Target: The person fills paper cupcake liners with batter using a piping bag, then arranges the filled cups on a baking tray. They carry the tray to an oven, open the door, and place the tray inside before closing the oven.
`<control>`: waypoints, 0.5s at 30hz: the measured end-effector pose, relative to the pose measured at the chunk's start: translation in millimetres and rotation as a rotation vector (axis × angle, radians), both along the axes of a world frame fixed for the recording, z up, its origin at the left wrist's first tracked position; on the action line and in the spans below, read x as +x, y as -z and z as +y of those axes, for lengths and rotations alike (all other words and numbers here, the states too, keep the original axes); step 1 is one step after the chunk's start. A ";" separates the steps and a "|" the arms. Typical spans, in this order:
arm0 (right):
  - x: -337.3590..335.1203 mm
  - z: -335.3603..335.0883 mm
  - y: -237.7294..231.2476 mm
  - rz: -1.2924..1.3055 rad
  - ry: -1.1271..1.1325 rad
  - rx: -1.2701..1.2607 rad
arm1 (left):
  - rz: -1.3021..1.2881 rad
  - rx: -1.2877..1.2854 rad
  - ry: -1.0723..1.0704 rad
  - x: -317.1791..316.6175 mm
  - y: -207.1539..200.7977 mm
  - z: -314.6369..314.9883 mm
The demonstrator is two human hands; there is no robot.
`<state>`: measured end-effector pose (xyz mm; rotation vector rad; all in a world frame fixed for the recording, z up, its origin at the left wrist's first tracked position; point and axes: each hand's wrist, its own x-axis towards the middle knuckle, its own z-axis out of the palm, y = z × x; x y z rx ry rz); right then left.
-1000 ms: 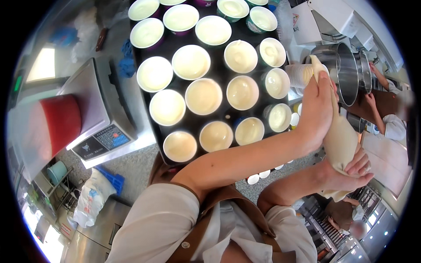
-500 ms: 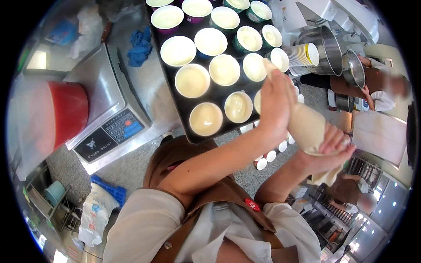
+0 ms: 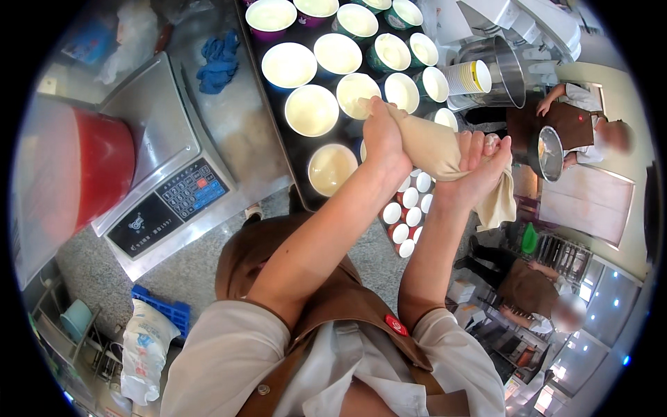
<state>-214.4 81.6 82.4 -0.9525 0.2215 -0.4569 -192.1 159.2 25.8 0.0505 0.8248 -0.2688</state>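
Note:
A cream-coloured piping bag [image 3: 427, 144] is held slantwise over the near part of a dark baking tray [image 3: 286, 149]. My left hand [image 3: 386, 135] is closed around its narrow front end, and the tip hangs at the rim of a paper cup [image 3: 353, 87]. The bag's twisted back end is gripped by my right hand [image 3: 478, 163], with loose cloth [image 3: 497, 201] drooping below. Rows of paper cups with pale yellow filling stand on the tray. One near-corner cup [image 3: 332, 171] looks less full. My forearms and the bag hide some cups.
At left are a scale [image 3: 170, 187], a red tub [image 3: 104, 163] and a blue cloth [image 3: 218, 62]. Stacked cups [image 3: 469, 78] lie beside a steel mixing bowl [image 3: 497, 69]. More cups [image 3: 410, 215] stand lower down. Two co-workers are at right, one with a metal bowl [image 3: 549, 154].
Both hands have carried the piping bag left, its tip passing from one cup to the neighbouring one. The bag lies flatter. The upper co-worker's bowl has moved lower, one hand off it.

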 end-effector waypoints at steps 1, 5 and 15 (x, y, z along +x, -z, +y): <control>0.1 -0.6 0.3 -0.002 -0.013 0.003 | 0.001 -0.004 -0.002 0.3 -0.4 -0.7; 2.8 -3.5 1.2 -0.011 -0.037 -0.018 | -0.001 -0.030 0.014 2.2 6.7 -6.0; 7.2 -6.5 1.8 -0.021 -0.031 -0.020 | -0.004 -0.021 -0.050 1.3 10.1 -10.9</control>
